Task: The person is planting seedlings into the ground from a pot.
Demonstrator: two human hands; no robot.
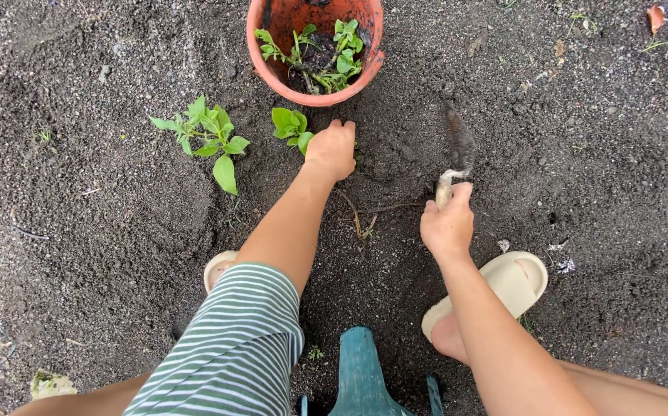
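left hand (pixel 332 149) fisted in soil (pixel 102 223), seedling (pixel 293 128) at ten o'clock, contents hidden; right hand (pixel 447 226) clamped on trowel (pixel 457 154), handle mostly covered.

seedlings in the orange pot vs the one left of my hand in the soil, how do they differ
The potted seedlings are several small-leaved stems crowded in the orange pot. The ground seedling stands alone in open soil, with bigger leaves, spreading wider. Both are green and leafy.

Pot (pixel 272 65) terracotta-orange; seedlings (pixel 209 137) bright grn; soil (pixel 580 139) blk; shorts (pixel 233 354) grn/wht stripes; sandal (pixel 515 281) cream.
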